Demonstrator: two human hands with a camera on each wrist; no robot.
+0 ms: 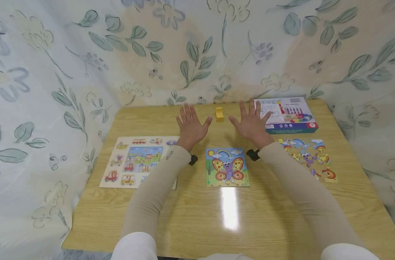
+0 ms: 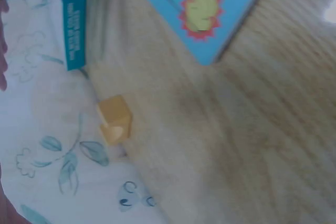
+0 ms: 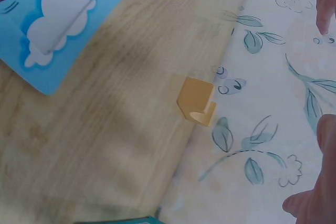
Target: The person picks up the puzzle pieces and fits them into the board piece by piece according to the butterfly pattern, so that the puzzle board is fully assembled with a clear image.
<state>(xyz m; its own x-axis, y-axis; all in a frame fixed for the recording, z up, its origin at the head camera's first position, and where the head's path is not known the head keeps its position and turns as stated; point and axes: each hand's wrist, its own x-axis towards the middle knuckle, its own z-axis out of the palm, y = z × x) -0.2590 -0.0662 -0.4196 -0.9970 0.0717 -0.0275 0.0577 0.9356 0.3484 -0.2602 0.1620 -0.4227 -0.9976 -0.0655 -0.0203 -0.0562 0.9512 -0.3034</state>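
Observation:
Both hands are held out with fingers spread, palms down, and hold nothing. The left hand (image 1: 192,127) is over the upper right corner of a vehicle puzzle board (image 1: 116,159). My right hand (image 1: 252,122) hovers just left of a flat craft box (image 1: 291,112). Between the two hands, at the table's back edge, stands a small yellow block-like piece (image 1: 219,114) with a notch, seen also in the right wrist view. Below them lies a square butterfly picture puzzle (image 1: 228,167). Only finger edges of each hand show in the wrist views.
Loose puzzle pieces (image 1: 309,157) in a frameless picture lie right, partly behind the right sleeve. The wooden table (image 1: 197,220) reflects a bright light near its front. A floral cloth (image 1: 197,47) hangs along the back and sides.

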